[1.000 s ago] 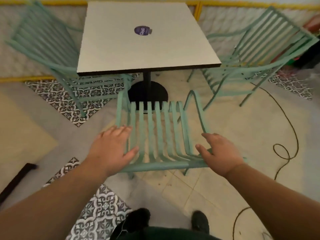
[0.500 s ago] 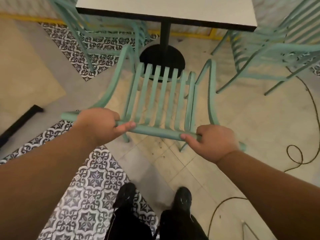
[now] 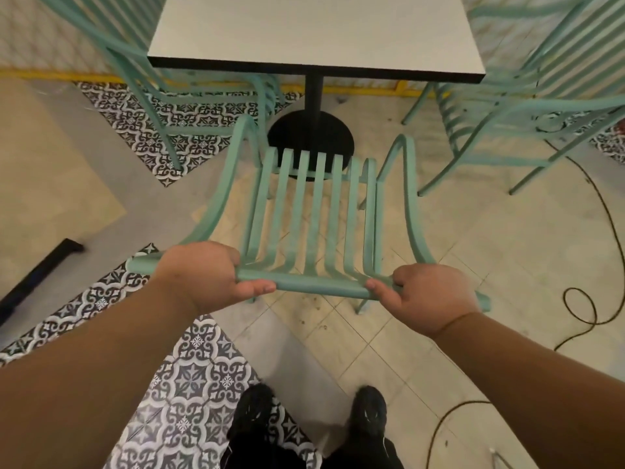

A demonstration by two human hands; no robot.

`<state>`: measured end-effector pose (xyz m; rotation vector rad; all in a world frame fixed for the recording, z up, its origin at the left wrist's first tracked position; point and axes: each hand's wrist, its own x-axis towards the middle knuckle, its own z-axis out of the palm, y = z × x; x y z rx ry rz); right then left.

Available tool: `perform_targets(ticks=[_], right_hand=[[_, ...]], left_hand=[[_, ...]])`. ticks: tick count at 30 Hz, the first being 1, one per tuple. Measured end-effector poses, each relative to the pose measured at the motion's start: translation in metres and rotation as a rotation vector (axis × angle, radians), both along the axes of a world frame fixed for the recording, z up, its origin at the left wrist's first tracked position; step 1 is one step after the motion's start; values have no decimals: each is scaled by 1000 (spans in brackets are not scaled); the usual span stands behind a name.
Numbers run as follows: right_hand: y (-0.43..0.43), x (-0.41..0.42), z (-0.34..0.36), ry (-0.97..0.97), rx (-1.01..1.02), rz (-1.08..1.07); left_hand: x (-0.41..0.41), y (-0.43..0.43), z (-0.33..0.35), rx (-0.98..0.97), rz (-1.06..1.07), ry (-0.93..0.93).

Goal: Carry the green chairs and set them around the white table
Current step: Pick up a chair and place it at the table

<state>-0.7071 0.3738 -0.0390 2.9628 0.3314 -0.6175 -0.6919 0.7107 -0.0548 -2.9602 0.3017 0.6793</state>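
The green chair (image 3: 316,211) sits dead centre, its slatted seat pointing toward twelve o'clock and its top rail nearest the person. Both hands grasp that rail: the left hand (image 3: 199,275) wraps it at the chair's seven o'clock corner, fingers over the top and thumb underneath, and the right hand (image 3: 429,299) is curled round it at the five o'clock corner. Whether the legs touch the floor cannot be told.

At twelve o'clock from the chair stands the white table (image 3: 314,32), its black round base (image 3: 311,137) just beyond the seat's front edge. A second green chair (image 3: 135,62) stands at ten o'clock beside the table, on patterned tiles (image 3: 189,377), and a third green chair (image 3: 527,96) stands at two o'clock. A black cable (image 3: 564,299) loops over the floor at three o'clock. Black shoes (image 3: 253,414) show at six o'clock, and a dark bar (image 3: 37,275) lies at nine o'clock.
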Motion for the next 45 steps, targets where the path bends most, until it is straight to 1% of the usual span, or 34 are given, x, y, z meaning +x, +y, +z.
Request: perform_targets(ticks=[3, 7, 9, 21, 35, 45], right_hand=[[-1, 3, -1, 5, 5, 8], [-3, 14, -4, -9, 23, 12], [-4, 21, -6, -19, 37, 9], [0, 77, -10, -83, 35, 25], [5, 150, -11, -110, 14, 69], [6, 170, -13, -131, 11, 88]], left_hand=[[9, 4, 3, -51, 43, 61], [10, 2, 1, 18, -7, -19], [15, 1, -1, 20, -3, -35], [66, 8, -3, -12, 8, -27], [127, 11, -1, -25, 3, -83], [143, 15, -1, -46, -14, -69]])
